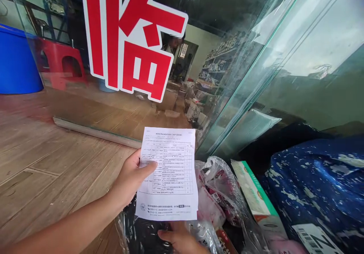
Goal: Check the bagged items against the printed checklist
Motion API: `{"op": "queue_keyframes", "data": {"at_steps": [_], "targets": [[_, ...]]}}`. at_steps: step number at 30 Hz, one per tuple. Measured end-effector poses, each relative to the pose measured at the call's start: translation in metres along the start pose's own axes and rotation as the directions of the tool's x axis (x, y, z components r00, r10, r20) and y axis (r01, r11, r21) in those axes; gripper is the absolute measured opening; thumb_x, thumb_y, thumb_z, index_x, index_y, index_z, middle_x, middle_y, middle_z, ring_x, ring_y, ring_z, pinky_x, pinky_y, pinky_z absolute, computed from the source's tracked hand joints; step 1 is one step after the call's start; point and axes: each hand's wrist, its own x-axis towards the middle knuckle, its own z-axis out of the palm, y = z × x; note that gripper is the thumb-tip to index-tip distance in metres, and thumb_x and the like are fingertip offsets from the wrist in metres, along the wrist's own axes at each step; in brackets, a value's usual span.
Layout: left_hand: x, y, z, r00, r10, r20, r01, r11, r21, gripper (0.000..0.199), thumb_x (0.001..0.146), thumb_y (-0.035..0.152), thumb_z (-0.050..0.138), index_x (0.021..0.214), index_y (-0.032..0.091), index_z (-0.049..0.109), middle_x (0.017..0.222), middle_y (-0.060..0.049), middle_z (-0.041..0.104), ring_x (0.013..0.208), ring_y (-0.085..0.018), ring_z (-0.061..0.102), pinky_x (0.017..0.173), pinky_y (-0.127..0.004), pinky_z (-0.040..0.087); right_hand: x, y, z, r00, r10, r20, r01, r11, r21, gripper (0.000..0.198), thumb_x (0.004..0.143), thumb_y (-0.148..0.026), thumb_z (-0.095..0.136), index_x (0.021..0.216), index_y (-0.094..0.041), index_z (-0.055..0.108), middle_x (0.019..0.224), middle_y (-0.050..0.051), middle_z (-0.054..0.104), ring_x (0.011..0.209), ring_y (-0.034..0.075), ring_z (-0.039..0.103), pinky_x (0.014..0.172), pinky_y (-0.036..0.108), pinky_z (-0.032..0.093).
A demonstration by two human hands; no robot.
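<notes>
My left hand (131, 178) holds a white printed sheet (168, 174) by its left edge, thumb on top, upright in front of me. The sheet carries a table of small print. My right hand (179, 239) shows at the bottom edge just under the sheet, fingers curled on a clear plastic bag (218, 197) of packaged goods. Only its knuckles and fingers are visible.
A glass door (119, 94) with a large red character sticker (129, 37) stands ahead, and a second glass pane (284, 75) angles off right. A green-and-white box (256, 197) and a dark blue speckled parcel (318, 189) lie right. Wooden floor (42, 163) lies left; blue bin (17, 60) and red stool (61, 62) behind the glass.
</notes>
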Motion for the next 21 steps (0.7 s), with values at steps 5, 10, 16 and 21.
{"op": "queue_keyframes", "data": {"at_steps": [5, 10, 16, 21], "targets": [[0.001, -0.005, -0.002, 0.999, -0.023, 0.038, 0.022, 1.0, 0.019, 0.051, 0.062, 0.034, 0.085, 0.105, 0.015, 0.065, 0.096, -0.005, 0.077, 0.085, -0.019, 0.069, 0.077, -0.028, 0.056, -0.017, -0.009, -0.018, 0.955, 0.225, 0.192, -0.199, 0.969, -0.143, 0.069, 0.042, -0.038, 0.089, 0.106, -0.022, 0.068, 0.092, 0.002, 0.07, 0.083, 0.016, 0.064, 0.079, 0.029, 0.046], [0.001, -0.011, -0.006, 0.997, -0.062, 0.051, 0.06, 0.998, 0.036, 0.055, 0.06, 0.035, 0.086, 0.107, 0.016, 0.064, 0.097, -0.006, 0.077, 0.086, -0.021, 0.07, 0.077, -0.03, 0.057, -0.077, -0.069, -0.099, 0.976, 0.212, 0.055, -0.184, 0.93, -0.319, 0.045, 0.065, -0.058, 0.072, 0.074, -0.015, 0.064, 0.067, 0.005, 0.068, 0.057, 0.013, 0.062, 0.049, 0.021, 0.035], [0.0, -0.014, -0.006, 0.994, -0.089, 0.062, 0.084, 0.993, 0.083, 0.051, 0.065, 0.033, 0.083, 0.109, 0.017, 0.064, 0.103, -0.007, 0.076, 0.092, -0.023, 0.071, 0.079, -0.031, 0.058, -0.103, -0.028, -0.186, 0.861, 0.228, -0.455, -0.441, 0.78, -0.445, 0.009, 0.063, -0.017, 0.059, 0.069, -0.02, 0.054, 0.06, -0.002, 0.057, 0.058, 0.012, 0.057, 0.053, 0.022, 0.039], [-0.001, -0.015, -0.004, 0.993, -0.102, 0.053, 0.096, 0.99, 0.106, 0.054, 0.063, 0.036, 0.083, 0.109, 0.016, 0.063, 0.104, -0.009, 0.076, 0.093, -0.025, 0.071, 0.079, -0.032, 0.058, -0.119, 0.024, -0.216, 0.775, 0.079, -0.627, -0.6, 0.407, -0.689, 0.029, 0.056, 0.002, 0.057, 0.054, -0.023, 0.044, 0.056, -0.003, 0.05, 0.073, 0.021, 0.064, 0.076, 0.034, 0.05]]}}
